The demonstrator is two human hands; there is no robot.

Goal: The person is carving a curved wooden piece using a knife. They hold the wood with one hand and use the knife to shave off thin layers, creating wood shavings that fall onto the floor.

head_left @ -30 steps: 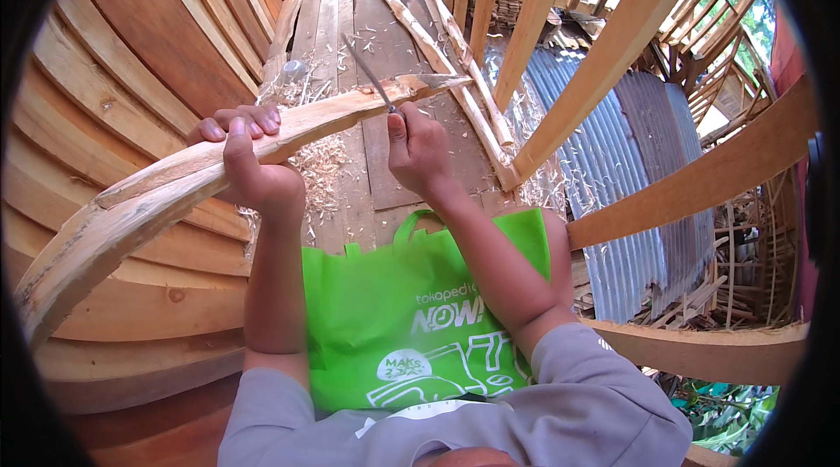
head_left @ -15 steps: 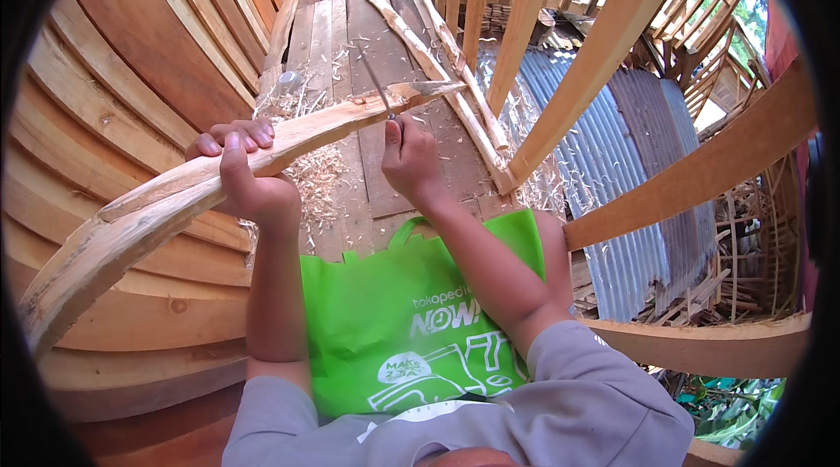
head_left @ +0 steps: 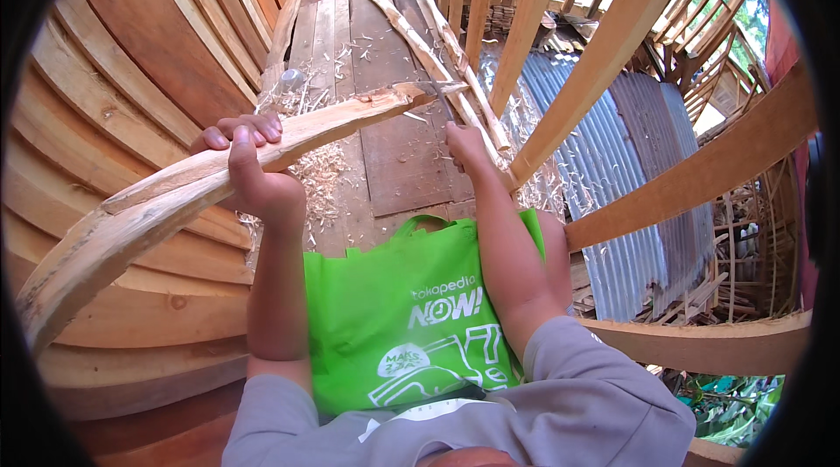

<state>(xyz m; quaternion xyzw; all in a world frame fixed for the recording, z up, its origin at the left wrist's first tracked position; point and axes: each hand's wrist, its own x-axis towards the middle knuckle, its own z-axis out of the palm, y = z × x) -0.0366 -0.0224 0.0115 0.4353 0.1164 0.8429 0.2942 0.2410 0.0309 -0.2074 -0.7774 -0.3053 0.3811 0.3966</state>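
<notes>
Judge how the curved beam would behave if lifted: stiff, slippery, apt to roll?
Probably stiff: the beam looks like thick, solid wood. Likely not very slippery, since its surface appears bare and rough-cut. May want to twist in the left grip, given its bowed length and far-off ends.

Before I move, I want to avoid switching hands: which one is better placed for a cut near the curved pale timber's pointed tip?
Probably the right hand: it holds the thin grey metal blade near that tip. The left hand grips the curved pale timber farther back.
</notes>
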